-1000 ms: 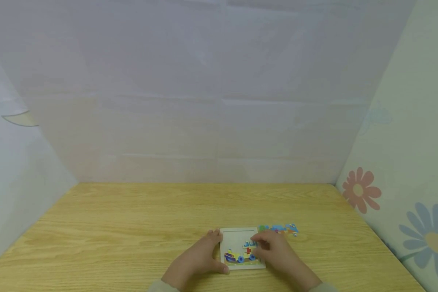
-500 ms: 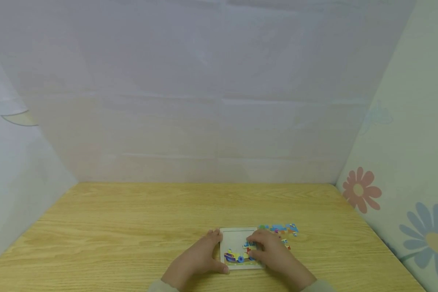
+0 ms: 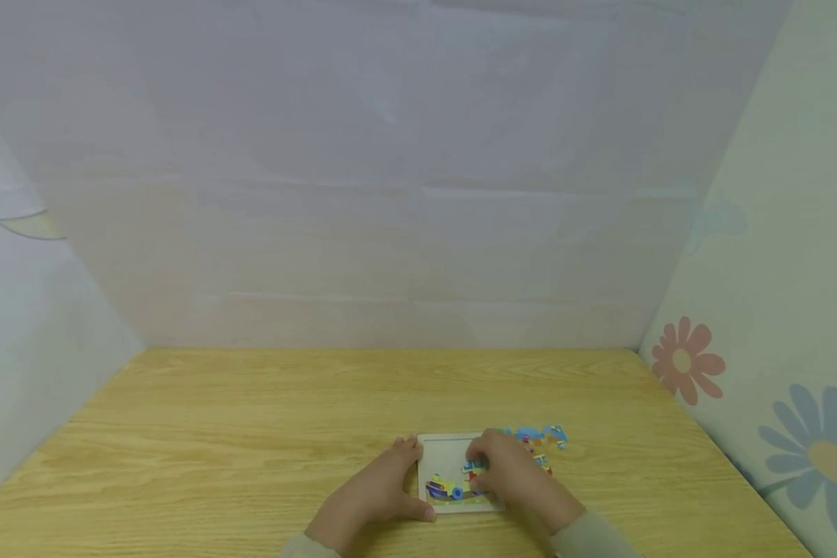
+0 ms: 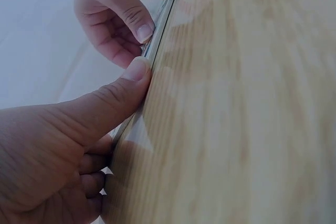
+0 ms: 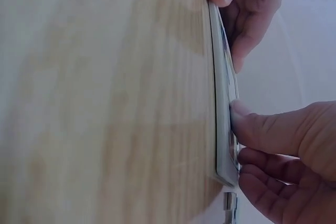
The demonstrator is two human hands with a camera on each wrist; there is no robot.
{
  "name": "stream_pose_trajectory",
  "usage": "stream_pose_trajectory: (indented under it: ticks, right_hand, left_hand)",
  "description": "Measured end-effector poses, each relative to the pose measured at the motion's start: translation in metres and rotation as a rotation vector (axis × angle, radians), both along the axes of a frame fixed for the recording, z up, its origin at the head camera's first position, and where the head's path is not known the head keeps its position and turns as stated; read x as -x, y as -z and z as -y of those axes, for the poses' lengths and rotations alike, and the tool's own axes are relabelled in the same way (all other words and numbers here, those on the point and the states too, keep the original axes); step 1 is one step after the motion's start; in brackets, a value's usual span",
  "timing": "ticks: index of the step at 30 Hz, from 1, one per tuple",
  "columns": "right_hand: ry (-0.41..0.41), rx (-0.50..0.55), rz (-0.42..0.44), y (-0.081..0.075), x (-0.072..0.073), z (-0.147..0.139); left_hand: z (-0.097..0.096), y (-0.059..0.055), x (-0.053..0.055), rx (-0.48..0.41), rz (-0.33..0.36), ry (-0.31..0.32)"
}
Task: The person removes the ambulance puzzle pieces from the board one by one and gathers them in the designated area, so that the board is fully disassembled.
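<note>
A small jigsaw puzzle tray [image 3: 450, 437] with a pale frame lies flat on the table. Along its lower part, pieces form a colourful vehicle picture [image 3: 441, 488]; the upper part shows bare backing. My left hand [image 3: 380, 488] grips the tray's left side, thumb at the near corner and fingers along the left edge. Over the right half, my right hand [image 3: 512, 469] has thumb and curled fingers about a blue-and-white puzzle piece [image 3: 470, 467], which is partly hidden. The right wrist view has the right thumb [image 5: 252, 127] low on the tray's surface.
Several loose puzzle pieces [image 3: 554, 434] lie just right of the tray, partly behind the right hand. The wood-grain table [image 3: 251, 418] stretches to a pale cloth backdrop [image 3: 418, 232], with flower-printed cloth [image 3: 809, 271] on the right side.
My right hand has shifted slightly left and away from me over the tray, uncovering loose pieces on its right. The left hand keeps its hold on the tray.
</note>
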State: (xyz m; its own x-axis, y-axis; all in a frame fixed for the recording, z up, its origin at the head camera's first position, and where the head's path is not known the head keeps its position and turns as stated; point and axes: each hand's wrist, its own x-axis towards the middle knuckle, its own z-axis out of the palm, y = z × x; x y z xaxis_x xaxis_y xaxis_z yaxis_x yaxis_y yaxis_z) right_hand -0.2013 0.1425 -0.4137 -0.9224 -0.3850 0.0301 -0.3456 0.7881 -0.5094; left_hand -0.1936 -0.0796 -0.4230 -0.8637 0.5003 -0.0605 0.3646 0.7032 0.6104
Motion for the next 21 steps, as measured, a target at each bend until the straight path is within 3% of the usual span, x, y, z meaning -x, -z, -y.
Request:
stream_pose_trajectory:
  ticks: [7, 21]
  right_hand:
    - [-0.037, 0.060, 0.071, -0.007, 0.011, 0.000]
    - [-0.016, -0.009, 0.140, -0.011, 0.020, 0.003]
  left_hand:
    - [0.001, -0.001, -0.001, -0.014, -0.004, 0.007]
    - [-0.001, 0.001, -0.001, -0.041, 0.007, 0.015]
